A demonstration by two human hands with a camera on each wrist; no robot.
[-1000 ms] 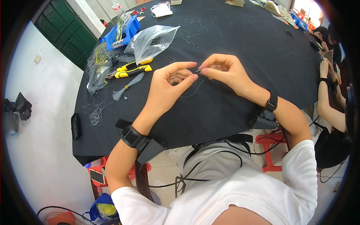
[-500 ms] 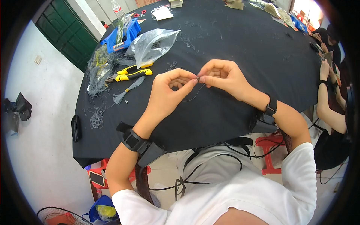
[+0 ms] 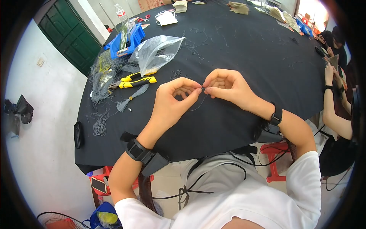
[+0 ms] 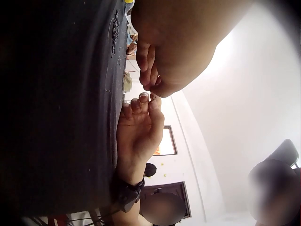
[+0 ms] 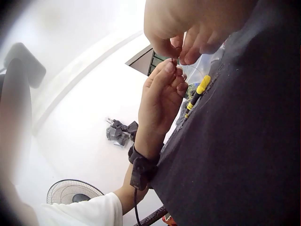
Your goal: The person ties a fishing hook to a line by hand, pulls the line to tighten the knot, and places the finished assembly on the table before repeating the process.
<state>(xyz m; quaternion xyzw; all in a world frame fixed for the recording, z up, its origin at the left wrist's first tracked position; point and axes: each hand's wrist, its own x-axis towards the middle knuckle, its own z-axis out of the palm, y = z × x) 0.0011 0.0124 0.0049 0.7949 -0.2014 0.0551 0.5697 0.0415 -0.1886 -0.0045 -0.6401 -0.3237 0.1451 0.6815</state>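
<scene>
Above the black tablecloth, the left hand and right hand are pinching a thin grey thread between thumbs and forefingers, fingertips nearly meeting, its loose length curving below them, right of the yellow-and-black pliers.

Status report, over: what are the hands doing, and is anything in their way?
Left hand and right hand pinching fine grey thread, fingertips close together. Work raised above black tablecloth; tiny details unclear. Yellow-and-black pliers lying left, no obstruction seen.
</scene>
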